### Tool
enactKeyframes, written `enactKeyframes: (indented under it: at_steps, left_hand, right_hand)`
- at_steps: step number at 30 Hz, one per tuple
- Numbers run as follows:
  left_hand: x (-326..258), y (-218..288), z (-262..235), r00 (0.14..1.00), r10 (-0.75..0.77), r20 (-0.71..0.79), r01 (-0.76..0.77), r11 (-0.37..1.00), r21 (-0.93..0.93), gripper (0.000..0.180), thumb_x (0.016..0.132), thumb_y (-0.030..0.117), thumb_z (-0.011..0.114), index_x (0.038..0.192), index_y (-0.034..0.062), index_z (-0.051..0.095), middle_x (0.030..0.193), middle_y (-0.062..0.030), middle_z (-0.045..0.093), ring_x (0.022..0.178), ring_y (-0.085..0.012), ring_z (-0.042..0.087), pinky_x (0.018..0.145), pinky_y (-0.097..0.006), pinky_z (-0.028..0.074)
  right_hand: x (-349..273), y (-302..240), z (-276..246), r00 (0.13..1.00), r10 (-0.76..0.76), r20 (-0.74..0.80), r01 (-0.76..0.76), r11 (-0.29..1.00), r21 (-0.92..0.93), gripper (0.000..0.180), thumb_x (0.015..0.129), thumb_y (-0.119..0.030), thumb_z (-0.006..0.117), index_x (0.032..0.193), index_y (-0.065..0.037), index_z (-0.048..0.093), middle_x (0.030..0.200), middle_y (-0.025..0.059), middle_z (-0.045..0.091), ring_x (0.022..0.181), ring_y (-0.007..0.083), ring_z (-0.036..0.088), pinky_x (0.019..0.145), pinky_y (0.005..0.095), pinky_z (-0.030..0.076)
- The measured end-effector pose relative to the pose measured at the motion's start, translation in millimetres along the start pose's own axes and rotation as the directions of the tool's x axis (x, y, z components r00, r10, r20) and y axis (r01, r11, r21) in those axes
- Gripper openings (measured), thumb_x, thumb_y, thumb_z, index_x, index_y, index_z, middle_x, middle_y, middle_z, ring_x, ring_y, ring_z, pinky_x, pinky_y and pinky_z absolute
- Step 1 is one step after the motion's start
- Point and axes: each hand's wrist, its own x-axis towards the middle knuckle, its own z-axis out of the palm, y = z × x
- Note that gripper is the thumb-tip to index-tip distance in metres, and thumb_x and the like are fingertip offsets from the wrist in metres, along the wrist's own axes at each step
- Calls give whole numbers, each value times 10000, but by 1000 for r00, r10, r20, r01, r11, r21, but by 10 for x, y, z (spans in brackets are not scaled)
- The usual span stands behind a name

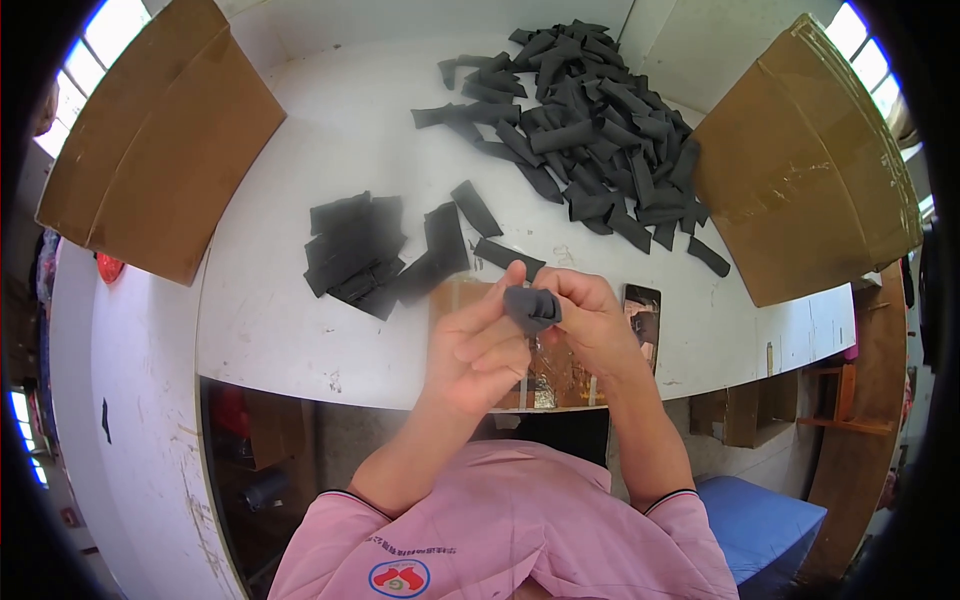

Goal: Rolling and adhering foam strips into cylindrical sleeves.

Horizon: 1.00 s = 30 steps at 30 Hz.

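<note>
Between both hands, above the near edge of the table, is a small dark grey fabric piece, folded or rolled over on itself. My left hand grips it from the left with thumb and fingers. My right hand pinches its right side. Just beyond the hands lies a flat dark strip, with another strip farther off. To the left, flat dark pieces are stacked loosely, and one wider piece lies beside them. A large heap of rolled dark grey pieces covers the far right.
Cardboard panels stand upright at the left and right of the white table. A brown taped board lies under my hands. A phone rests by my right wrist. A blue stool is below right.
</note>
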Motion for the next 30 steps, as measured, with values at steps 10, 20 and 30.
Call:
enactKeyframes:
  at_steps: [10, 20, 30]
  left_hand:
    - [-115, -248, -11, 922, 359, -143, -142, 660, 738, 224, 839, 11, 418, 1059, 21, 451, 683, -23, 523, 342, -31, 297, 330, -192, 257]
    - [-117, -160, -135, 843, 527, 109, -137, 15, 990, 237, 826, 43, 466, 1064, 37, 472, 797, -47, 553, 604, -74, 488, 540, -188, 388]
    - [-57, -90, -19, 680, 179, 711, -441, -675, 592, 101, 759, 7, 566, 857, -16, 563, 845, -104, 575, 829, -196, 512, 759, -275, 389]
  right_hand:
    - [-78, 254, -134, 1000, -1, -22, 2, 1000, 19, 168, 833, -175, 507, 696, -80, 489, 651, -60, 431, 589, 27, 388, 527, 167, 315]
    - [-138, 434, -120, 996, -31, -79, 23, 995, -100, 170, 844, -153, 484, 699, -64, 481, 647, -57, 432, 582, 30, 393, 529, 177, 333]
    - [-319, -49, 60, 857, -516, 0, 325, 540, -776, 267, 719, -241, 617, 838, -16, 538, 709, 56, 497, 620, 178, 512, 555, 269, 405]
